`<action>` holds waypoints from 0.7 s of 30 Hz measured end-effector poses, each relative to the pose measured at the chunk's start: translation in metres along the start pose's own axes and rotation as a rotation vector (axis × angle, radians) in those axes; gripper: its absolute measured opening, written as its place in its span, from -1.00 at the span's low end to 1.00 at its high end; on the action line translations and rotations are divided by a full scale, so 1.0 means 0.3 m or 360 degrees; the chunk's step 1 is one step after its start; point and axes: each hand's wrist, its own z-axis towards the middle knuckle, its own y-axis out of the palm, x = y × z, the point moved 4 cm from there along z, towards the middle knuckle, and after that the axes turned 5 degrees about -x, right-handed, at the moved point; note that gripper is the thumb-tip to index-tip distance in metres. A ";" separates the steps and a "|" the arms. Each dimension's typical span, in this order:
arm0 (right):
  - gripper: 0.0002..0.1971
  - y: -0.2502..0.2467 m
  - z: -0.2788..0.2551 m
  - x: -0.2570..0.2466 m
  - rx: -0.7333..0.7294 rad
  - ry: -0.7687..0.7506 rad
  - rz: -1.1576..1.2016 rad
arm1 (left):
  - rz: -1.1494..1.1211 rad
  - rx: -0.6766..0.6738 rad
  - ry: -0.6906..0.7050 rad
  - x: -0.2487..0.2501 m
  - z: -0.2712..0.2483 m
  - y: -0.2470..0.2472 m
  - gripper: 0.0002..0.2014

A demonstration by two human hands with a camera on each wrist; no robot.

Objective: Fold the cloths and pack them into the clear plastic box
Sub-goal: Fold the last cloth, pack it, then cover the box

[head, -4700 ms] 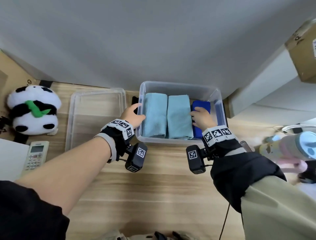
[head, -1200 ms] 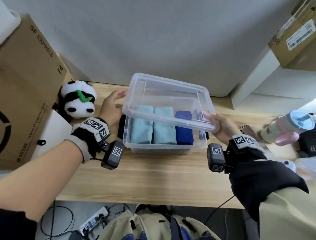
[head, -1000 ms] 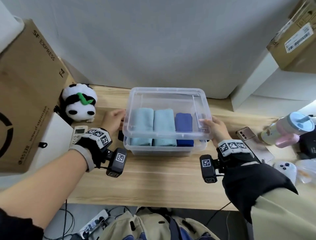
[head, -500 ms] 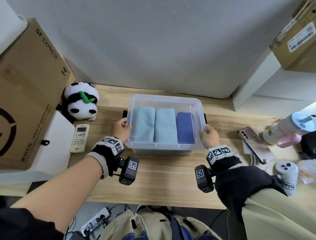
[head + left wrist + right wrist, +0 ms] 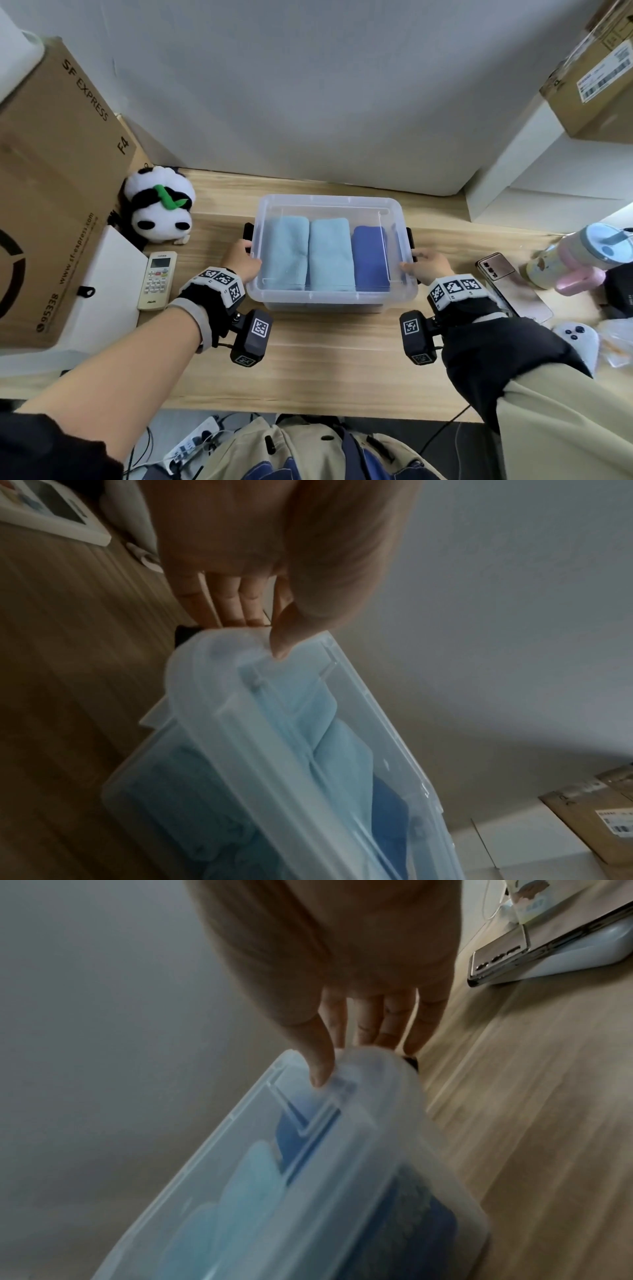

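Observation:
The clear plastic box stands mid-table with its clear lid lying on top. Through the lid I see two folded light blue cloths and a dark blue cloth side by side. My left hand holds the lid's left end, thumb on top and fingers down the side by a black latch. My right hand holds the right end the same way. Each wrist view shows this: left hand, right hand, lid.
A panda toy, a remote, a white box and a large cardboard box stand to the left. A phone, a cup and a game controller lie to the right.
The lid, held tilted above the box a second ago, has come down flat onto it. Both hands have lowered with it to the box's ends.

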 end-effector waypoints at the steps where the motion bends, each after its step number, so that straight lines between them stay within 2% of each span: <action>1: -0.72 -0.004 0.016 0.000 -0.0078 0.0064 -0.0023 | 0.0011 -0.0023 -0.0004 0.011 0.002 -0.009 -0.61; 3: -0.92 -0.012 0.052 -0.007 -0.0254 0.0152 -0.0137 | 0.0057 -0.0007 0.0003 0.029 0.018 -0.026 -0.60; 5: -0.86 -0.013 0.089 -0.011 -0.0414 0.0235 -0.0226 | 0.0108 0.0030 0.0035 0.046 0.036 -0.041 -0.65; 7: -0.83 -0.022 0.099 -0.041 -0.0478 0.0298 -0.0234 | 0.0160 0.0045 0.0071 0.072 0.052 -0.054 -0.79; 9: -0.78 -0.034 0.103 -0.084 -0.0449 0.0288 -0.0267 | 0.0232 0.0057 0.0096 0.102 0.075 -0.068 -0.90; 10: -0.74 -0.041 0.112 -0.110 -0.0383 0.0244 -0.0282 | 0.0254 0.0066 0.0098 0.117 0.096 -0.074 -0.90; 14: -0.62 -0.040 0.155 -0.205 -0.0185 0.0049 -0.0241 | 0.0183 0.0107 0.0080 0.170 0.170 -0.090 -0.61; 17: -0.55 -0.029 0.201 -0.229 -0.0138 0.0033 -0.0378 | 0.0114 0.0127 0.0093 0.195 0.217 -0.095 -0.59; 19: -0.56 -0.033 0.229 -0.241 -0.0043 -0.0021 -0.0516 | 0.0076 0.0134 0.0100 0.196 0.243 -0.094 -0.60; 21: -0.58 -0.026 0.254 -0.261 -0.0055 -0.0086 -0.0524 | -0.0015 0.0173 0.0089 0.192 0.265 -0.097 -0.64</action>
